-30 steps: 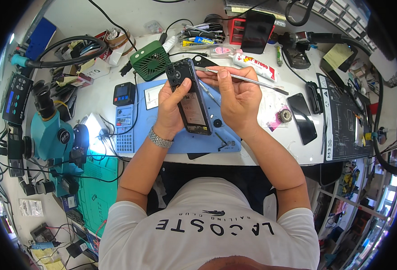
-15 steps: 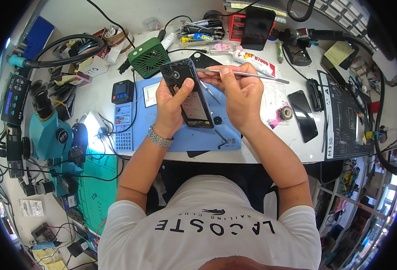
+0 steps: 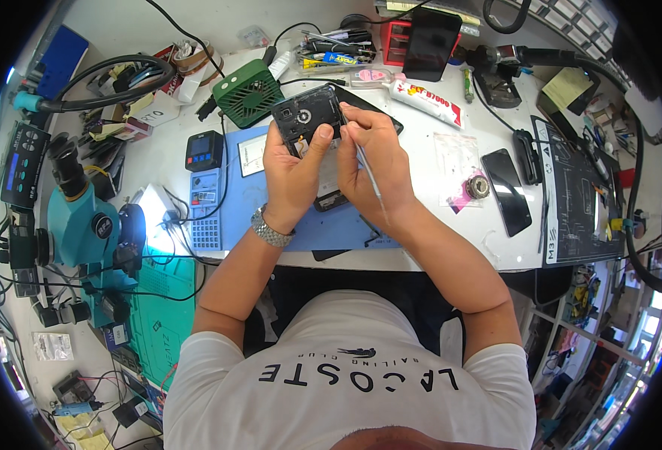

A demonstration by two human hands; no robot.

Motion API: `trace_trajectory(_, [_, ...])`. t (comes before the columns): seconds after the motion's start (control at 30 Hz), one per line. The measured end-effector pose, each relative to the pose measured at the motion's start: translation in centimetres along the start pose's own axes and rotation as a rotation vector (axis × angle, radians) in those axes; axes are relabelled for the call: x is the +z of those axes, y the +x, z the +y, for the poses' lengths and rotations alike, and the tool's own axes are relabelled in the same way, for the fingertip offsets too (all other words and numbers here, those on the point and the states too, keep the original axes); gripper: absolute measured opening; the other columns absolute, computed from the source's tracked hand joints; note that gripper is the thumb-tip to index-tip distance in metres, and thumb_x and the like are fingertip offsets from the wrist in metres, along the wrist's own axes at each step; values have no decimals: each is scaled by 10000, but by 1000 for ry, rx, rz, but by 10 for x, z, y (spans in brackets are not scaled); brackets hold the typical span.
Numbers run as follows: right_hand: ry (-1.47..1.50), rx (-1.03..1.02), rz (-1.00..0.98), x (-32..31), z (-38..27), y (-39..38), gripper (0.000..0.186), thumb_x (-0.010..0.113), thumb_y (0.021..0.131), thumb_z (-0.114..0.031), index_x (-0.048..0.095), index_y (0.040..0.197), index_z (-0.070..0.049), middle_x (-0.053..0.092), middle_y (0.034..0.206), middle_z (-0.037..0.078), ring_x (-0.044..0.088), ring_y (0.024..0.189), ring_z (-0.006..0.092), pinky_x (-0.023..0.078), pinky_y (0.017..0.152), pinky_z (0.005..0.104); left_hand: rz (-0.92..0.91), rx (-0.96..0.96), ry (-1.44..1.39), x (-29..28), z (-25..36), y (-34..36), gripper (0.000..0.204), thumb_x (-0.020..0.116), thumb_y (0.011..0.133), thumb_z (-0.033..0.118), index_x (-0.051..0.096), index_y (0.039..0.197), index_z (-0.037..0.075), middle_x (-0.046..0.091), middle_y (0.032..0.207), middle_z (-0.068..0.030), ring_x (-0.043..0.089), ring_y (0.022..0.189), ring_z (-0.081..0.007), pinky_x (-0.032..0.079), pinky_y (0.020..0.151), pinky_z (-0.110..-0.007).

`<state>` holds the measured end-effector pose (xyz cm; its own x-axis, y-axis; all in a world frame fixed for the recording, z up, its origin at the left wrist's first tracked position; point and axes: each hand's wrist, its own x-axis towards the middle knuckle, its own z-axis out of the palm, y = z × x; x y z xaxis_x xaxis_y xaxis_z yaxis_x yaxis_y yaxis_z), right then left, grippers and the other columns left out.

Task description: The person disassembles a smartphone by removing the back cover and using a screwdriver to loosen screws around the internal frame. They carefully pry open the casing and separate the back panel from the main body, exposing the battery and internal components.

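An opened smartphone (image 3: 306, 111) with its back cover off is held up over the blue mat (image 3: 260, 225). My left hand (image 3: 292, 171) is closed around it, thumb pressed on the inner side near the camera opening. In my right hand (image 3: 382, 154) a slim silvery metal tool (image 3: 371, 178) is pinched, its shaft slanting down toward my wrist. The tool's upper end is at the phone's right edge, where my fingers hide its tip. My right hand also covers much of the phone's lower part.
A green fan (image 3: 247, 94) stands behind my left hand, with a small black device (image 3: 204, 151) left of the mat. Farther right lie a glue tube (image 3: 426, 103), a dark phone (image 3: 506, 193) and a round metal piece (image 3: 477, 187). A teal microscope (image 3: 83, 217) occupies the left side.
The phone has tilted and turned in my left hand. My right hand has moved left and closer to it, and the metal tool has swung from nearly level to steeply slanted.
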<state>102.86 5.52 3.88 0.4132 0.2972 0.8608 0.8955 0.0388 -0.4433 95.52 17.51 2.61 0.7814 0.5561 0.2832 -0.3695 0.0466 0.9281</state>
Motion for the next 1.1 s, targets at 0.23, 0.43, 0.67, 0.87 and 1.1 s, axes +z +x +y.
trace_trajectory(0.23, [-44,35,-14,4,12,-3,252,671,940,46,553,1159,81,654,1057,266,707,962,423,615,804,435,-16,-26,32,-2,-7,1,328,735,1001,70,595,1293,13,721,1205,-70,693,1060,-120,561,934,-285])
trace_trajectory(0.43, [117,542,-110,-22,27,15,279,554,1028,6,594,1303,39,719,1092,142,687,879,166,554,792,299,6,-291,12,-3,4,3,301,784,972,105,654,1227,15,737,1137,-45,684,988,-90,565,877,-275])
trace_trajectory(0.67, [426,1007,-347,-29,36,26,305,704,961,-25,654,1257,28,709,968,26,622,777,39,483,693,206,-67,-380,-3,-6,3,3,328,792,954,109,669,1245,18,746,1107,-33,695,965,-91,571,860,-273])
trace_trajectory(0.87, [516,1146,-343,-32,44,25,365,712,896,26,647,1255,47,710,913,44,638,753,62,476,661,216,-115,-453,-29,-9,1,4,314,784,954,93,669,1234,11,758,1087,-51,719,929,-99,594,816,-276])
trace_trajectory(1.1, [426,1197,-356,-23,46,23,380,726,855,-8,649,1220,60,661,814,17,517,596,48,376,523,232,-133,-546,-75,-8,1,4,279,787,954,91,680,1201,15,764,1047,-60,733,852,-110,606,732,-274])
